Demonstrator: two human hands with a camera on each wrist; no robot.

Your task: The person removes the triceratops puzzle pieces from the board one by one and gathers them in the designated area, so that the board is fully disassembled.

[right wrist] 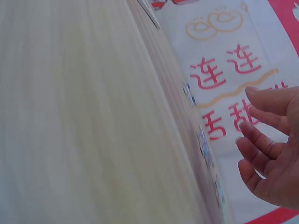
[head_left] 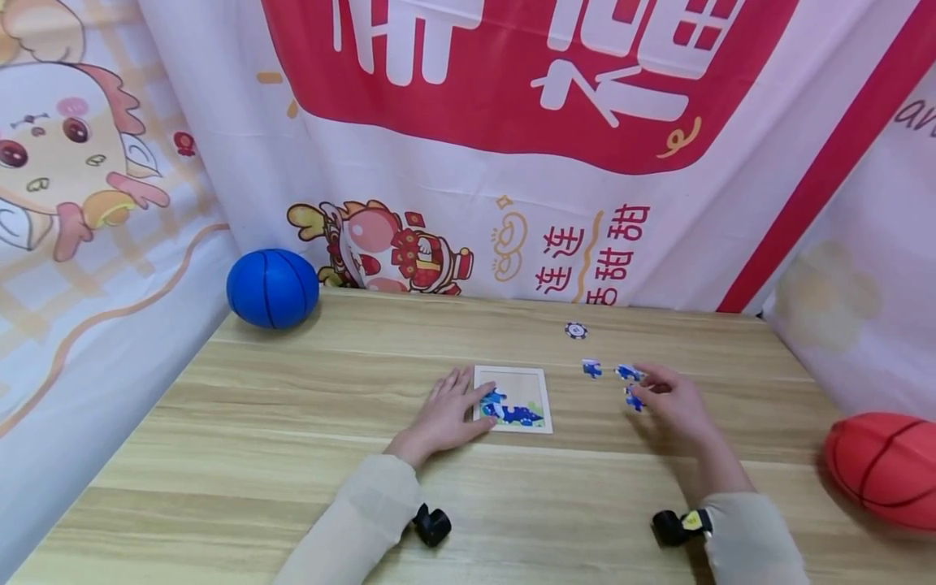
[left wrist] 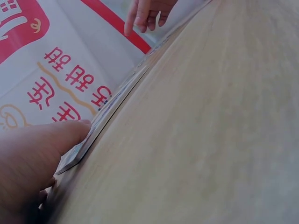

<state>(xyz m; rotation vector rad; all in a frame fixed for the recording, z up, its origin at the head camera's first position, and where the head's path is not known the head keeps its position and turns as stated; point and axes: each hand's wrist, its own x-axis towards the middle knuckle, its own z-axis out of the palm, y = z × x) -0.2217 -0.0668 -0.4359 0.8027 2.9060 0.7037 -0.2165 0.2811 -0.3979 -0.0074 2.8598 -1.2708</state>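
Observation:
A square white-framed puzzle tray (head_left: 523, 385) lies on the table, its lower part filled with blue and green pieces. My left hand (head_left: 446, 413) rests at its left side, fingers spread; the thumb and index finger reach onto the tray. The left wrist view shows that thumb (left wrist: 70, 134) against the frame's edge. Over to the right, my right hand (head_left: 678, 404) hovers by loose blue puzzle pieces: one (head_left: 634, 399) at the fingertips, another (head_left: 627, 372) just beyond, a third (head_left: 591, 370) farther left. In the right wrist view its loosely bent fingers (right wrist: 261, 144) hold nothing.
A round black-and-white chip-like disc (head_left: 575, 331) lies behind the loose pieces. A blue ball (head_left: 273, 288) sits at the table's back left corner, a red ball (head_left: 888, 470) at the right edge. Printed cloth (head_left: 468, 171) hangs behind the wooden table (head_left: 292, 479).

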